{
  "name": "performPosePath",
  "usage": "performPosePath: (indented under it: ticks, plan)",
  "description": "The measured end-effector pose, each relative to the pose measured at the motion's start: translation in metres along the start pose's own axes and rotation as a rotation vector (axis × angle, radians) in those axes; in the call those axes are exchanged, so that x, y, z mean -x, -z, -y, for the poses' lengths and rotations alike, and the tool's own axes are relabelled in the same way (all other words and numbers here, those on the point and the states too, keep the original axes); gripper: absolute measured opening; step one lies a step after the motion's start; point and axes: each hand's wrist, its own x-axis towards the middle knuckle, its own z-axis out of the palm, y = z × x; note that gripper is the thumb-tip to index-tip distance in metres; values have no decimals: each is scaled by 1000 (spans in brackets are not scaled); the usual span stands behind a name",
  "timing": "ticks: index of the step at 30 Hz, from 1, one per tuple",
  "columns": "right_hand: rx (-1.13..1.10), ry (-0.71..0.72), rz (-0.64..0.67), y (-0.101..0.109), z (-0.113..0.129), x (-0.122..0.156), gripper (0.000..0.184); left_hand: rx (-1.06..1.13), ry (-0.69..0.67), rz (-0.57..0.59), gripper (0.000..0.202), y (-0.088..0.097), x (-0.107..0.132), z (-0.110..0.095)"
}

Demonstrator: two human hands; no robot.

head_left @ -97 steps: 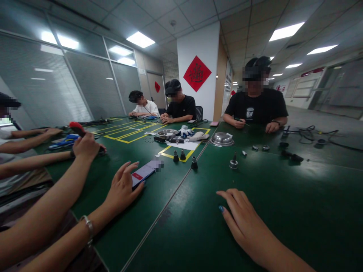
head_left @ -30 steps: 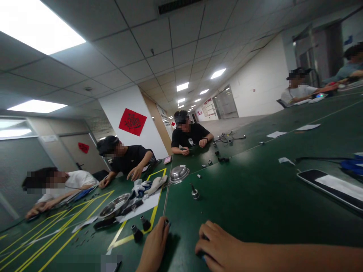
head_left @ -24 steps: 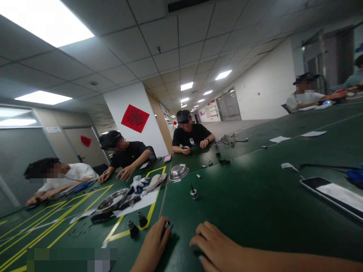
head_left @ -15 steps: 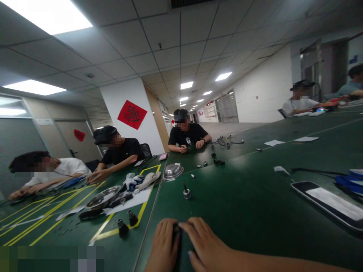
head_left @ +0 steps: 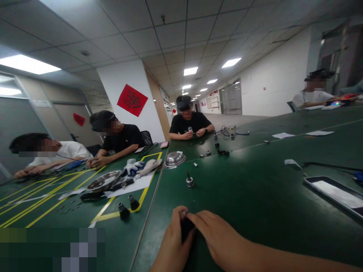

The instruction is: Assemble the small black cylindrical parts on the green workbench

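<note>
My left hand is closed around a small dark piece, low over the green table at the bottom centre. The piece's kind cannot be made out, since fingers cover most of it. My right hand meets the left at the top of the piece, its thumb and fingers pinched against it. Just beyond them a small metal part with a thin upright stem stands on the table. To the left are two dark, tapered parts with metal tops, a nearer one and a farther one.
A steel bowl lies upside down ahead. At left, a steel dish, gloves and white paper lie by yellow tape. A framed tray-like object sits at right. Several people work around the table.
My hands have shifted slightly right and up in view, and the dark piece shows more between them. The view has tilted down. The person opposite has brought their hands together.
</note>
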Motion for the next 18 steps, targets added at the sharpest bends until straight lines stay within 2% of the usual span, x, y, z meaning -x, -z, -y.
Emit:
performPosePath:
  ticks: [2, 5, 9, 13, 18]
  plan:
    - [-9, 5, -25, -1, -3, 1, 62, 20, 54, 23, 53, 0, 1, -9]
    - [7, 10, -58, -3, -6, 1, 46, 73, 87, 76, 54, 1, 0, -20]
    - [-30, -8, -118, 0, -6, 1, 36, 149, 138, 111, 57, 4, -3, -27]
    - [-266, -9, -217, 7, -1, 0, 29, 190, 110, 91, 66, 3, -3, -26]
    - [-196, 48, -158, 10, 4, 3, 18, 349, 60, 230, 69, 7, 0, -31]
